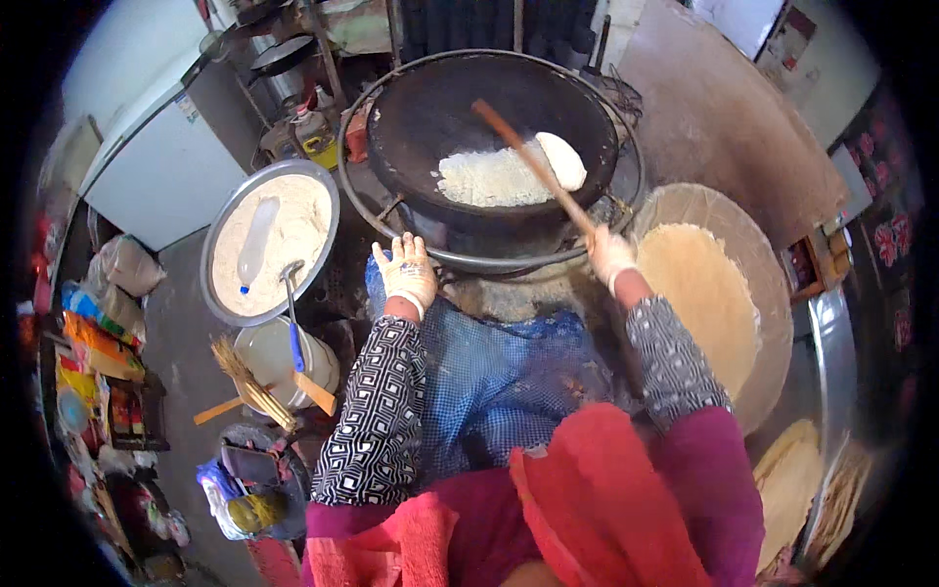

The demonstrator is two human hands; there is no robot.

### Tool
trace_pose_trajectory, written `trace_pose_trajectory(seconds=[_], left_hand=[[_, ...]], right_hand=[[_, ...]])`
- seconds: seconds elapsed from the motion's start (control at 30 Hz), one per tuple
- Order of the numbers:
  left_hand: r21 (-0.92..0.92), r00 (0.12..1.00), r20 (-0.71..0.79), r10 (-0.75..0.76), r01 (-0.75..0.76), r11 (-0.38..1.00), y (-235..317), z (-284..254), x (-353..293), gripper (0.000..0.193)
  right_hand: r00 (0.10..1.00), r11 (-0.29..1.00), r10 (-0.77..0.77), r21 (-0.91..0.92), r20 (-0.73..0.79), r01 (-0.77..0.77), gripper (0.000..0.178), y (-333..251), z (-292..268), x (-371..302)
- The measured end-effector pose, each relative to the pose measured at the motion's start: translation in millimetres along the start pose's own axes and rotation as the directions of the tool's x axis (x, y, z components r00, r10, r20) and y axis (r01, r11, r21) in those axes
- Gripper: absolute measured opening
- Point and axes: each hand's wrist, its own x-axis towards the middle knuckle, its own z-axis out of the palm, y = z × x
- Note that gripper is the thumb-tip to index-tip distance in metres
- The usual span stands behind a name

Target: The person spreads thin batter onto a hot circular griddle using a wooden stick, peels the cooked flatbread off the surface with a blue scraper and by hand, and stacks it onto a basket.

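Ahead of left hand (409,274), fingers spread: round griddle (421,117)
Right hand (610,254): clenched round wooden stick (533,162)
Dough (489,180): smeared on griddle

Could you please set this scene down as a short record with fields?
Left hand: gloved hand, fingers spread, at the near rim of the griddle's outer ring; contact unclear
Right hand: gloved hand, closed around a wooden stick
Griddle: round, dark griddle, with pale batter on it, partly spread, and a thicker lump at its right end
Left side: metal basin holding pale powdery material and a blue-capped clear bottle
Right side: large round flatbread
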Motion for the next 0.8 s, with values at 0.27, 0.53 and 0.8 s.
trace_pose_trajectory(seconds=[0.27,0.53,0.8], left_hand=[[0.014,0.991,-0.122,-0.045,0.047,0.999,-14.6,-7.2,16.3,0.045],[0.05,0.97,-0.089,0.225,-0.222,0.974,97.5,10.8,-29.3,0.06],[-0.021,0.968,-0.095,0.232,-0.235,0.972,63.9,3.5,-25.1,0.054]], right_hand=[[1.0,0.994,-0.005,-0.107,-0.029,0.002,0.034,25.1,8.1,13.6],[0.992,0.993,0.054,-0.098,-0.11,-0.065,0.032,33.6,22.9,23.9],[0.988,0.989,0.144,-0.011,-0.052,-0.144,0.033,27.4,7.0,26.2]])
